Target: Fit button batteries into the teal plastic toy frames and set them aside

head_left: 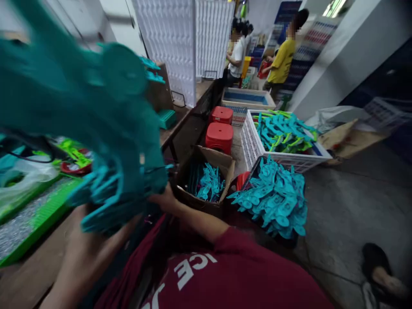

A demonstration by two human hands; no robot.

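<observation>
A large bundle of teal plastic parts (125, 128), flat pieces with round ends and narrow arms, fills the upper left close to the camera, partly blurred. My left hand (93, 244) grips it from below, fingers and thumb around its lower end. At its lower right side, my right hand (165, 199) is closed against the same bundle, with most fingers hidden behind it. Just right of my right hand stands an open cardboard box (230, 167) with more teal parts (210, 182) inside. A heaped pile of like parts (277, 197) sits in a dark container beside my lap.
A white crate (249, 137) holds teal and lime-green parts. Two red stools (219, 134) stand behind the cardboard box. On the left workbench (38, 240) lies a green tray (51, 206) with small shiny pieces. Farther back are people, one in a yellow shirt (282, 62).
</observation>
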